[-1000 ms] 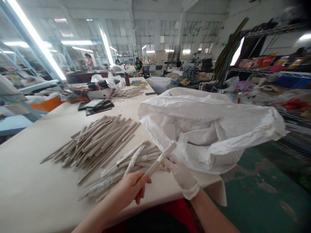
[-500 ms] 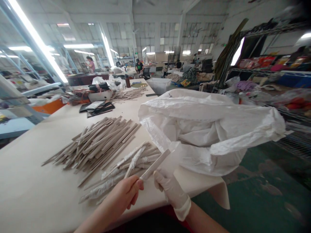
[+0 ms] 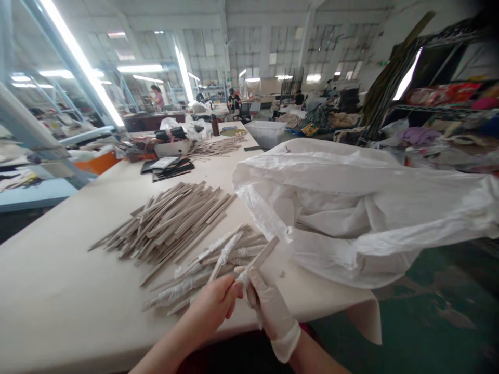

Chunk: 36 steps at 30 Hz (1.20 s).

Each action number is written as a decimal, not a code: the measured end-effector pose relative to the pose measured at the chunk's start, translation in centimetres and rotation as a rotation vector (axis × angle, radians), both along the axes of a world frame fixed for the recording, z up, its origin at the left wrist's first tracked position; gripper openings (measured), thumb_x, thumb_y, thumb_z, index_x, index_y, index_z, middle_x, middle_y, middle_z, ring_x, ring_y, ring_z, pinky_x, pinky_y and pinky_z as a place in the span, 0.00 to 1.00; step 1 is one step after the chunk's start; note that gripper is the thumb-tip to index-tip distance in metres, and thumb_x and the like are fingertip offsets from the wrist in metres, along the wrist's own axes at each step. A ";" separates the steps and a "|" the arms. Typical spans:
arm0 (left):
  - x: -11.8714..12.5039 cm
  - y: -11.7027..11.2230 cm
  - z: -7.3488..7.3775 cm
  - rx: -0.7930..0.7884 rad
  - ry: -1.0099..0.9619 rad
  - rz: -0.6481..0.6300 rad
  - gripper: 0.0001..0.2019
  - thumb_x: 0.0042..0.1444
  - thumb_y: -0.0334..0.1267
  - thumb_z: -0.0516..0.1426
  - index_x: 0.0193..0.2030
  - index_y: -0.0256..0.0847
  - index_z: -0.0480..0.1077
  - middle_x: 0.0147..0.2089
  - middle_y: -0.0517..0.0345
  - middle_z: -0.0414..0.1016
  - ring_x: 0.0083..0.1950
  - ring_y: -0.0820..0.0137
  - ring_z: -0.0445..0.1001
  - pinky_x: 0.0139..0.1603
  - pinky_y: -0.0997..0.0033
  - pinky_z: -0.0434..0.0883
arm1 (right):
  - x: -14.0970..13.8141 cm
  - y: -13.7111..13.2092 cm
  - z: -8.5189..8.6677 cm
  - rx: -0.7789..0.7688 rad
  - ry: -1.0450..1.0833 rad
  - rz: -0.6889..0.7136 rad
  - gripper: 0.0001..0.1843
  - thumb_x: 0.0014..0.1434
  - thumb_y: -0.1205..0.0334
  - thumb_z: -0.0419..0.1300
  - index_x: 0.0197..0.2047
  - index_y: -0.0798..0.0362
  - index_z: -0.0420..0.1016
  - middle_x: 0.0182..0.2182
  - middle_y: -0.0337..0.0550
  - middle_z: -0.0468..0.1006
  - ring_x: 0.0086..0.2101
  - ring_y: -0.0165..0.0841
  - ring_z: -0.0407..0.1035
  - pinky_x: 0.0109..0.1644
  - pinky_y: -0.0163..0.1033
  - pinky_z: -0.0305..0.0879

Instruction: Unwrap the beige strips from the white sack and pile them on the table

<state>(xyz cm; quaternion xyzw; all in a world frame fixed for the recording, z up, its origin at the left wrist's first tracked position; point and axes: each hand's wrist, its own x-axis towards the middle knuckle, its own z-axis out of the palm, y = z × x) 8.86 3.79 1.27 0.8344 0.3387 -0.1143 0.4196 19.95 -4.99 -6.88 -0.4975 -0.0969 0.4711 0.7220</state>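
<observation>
My bare left hand (image 3: 213,305) and my white-gloved right hand (image 3: 267,304) both pinch the near end of one pale flat stick (image 3: 262,255), which points up and away over the table's near edge. Just beyond my hands lies a small heap of sticks in clear plastic wrap (image 3: 206,270). Farther left sits a larger pile of bare grey-beige sticks (image 3: 167,221). A big white woven sack (image 3: 351,208), mouth open toward me, lies at the right of the table.
The long cream-covered table (image 3: 50,291) runs away from me. At its far end are black folders (image 3: 167,167), more sticks (image 3: 216,148), bags and a clear bin (image 3: 267,132). Wire shelving (image 3: 440,104) stands at the right. People work in the distance.
My right hand has drawn back from the sack's mouth down to the stick's near end, meeting my left hand. The view has shifted slightly rightward.
</observation>
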 end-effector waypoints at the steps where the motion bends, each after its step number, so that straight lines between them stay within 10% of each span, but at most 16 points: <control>1: -0.2 0.3 0.2 0.055 0.003 -0.011 0.19 0.59 0.48 0.39 0.30 0.40 0.63 0.17 0.66 0.58 0.19 0.75 0.59 0.22 0.78 0.56 | -0.5 -0.1 -0.2 -0.030 -0.003 0.038 0.24 0.48 0.39 0.56 0.23 0.53 0.72 0.12 0.31 0.53 0.16 0.24 0.47 0.21 0.34 0.43; 7: -1.5 5.9 1.2 0.670 0.103 -0.142 0.17 0.57 0.44 0.43 0.29 0.40 0.68 0.33 0.53 0.71 0.34 0.67 0.71 0.35 0.71 0.63 | -0.9 -1.8 -2.1 -0.121 0.064 0.132 0.23 0.48 0.41 0.57 0.33 0.53 0.75 0.13 0.31 0.58 0.15 0.23 0.47 0.19 0.32 0.41; 13: 2.5 10.8 -2.1 0.540 0.220 -0.183 0.41 0.48 0.61 0.49 0.61 0.31 0.51 0.59 0.39 0.61 0.57 0.57 0.63 0.54 0.65 0.61 | -2.9 -0.8 -2.5 -0.239 0.290 0.277 0.22 0.46 0.44 0.60 0.17 0.54 0.63 0.10 0.32 0.61 0.12 0.21 0.49 0.17 0.31 0.44; 19: 2.9 8.1 -4.5 0.510 0.202 -0.355 0.53 0.31 0.66 0.57 0.63 0.39 0.49 0.57 0.41 0.63 0.55 0.51 0.65 0.53 0.56 0.62 | -1.0 1.6 -1.6 -0.219 0.557 0.312 0.14 0.53 0.53 0.57 0.24 0.54 0.63 0.13 0.31 0.63 0.11 0.19 0.48 0.16 0.27 0.43; 24: -0.5 4.6 -4.0 0.622 0.285 -0.394 0.54 0.30 0.52 0.64 0.64 0.39 0.45 0.53 0.40 0.64 0.51 0.51 0.67 0.48 0.55 0.66 | -1.2 1.8 -2.7 -0.217 0.255 0.477 0.19 0.52 0.51 0.57 0.18 0.53 0.60 0.08 0.27 0.53 0.10 0.20 0.41 0.15 0.29 0.35; 36: -5.7 5.2 -2.5 0.479 0.247 0.067 0.24 0.42 0.39 0.58 0.49 0.40 0.65 0.38 0.48 0.75 0.39 0.56 0.74 0.36 0.61 0.71 | -4.7 2.8 -1.5 -0.166 -0.311 0.514 0.17 0.46 0.45 0.59 0.21 0.50 0.68 0.11 0.32 0.61 0.13 0.26 0.51 0.18 0.35 0.43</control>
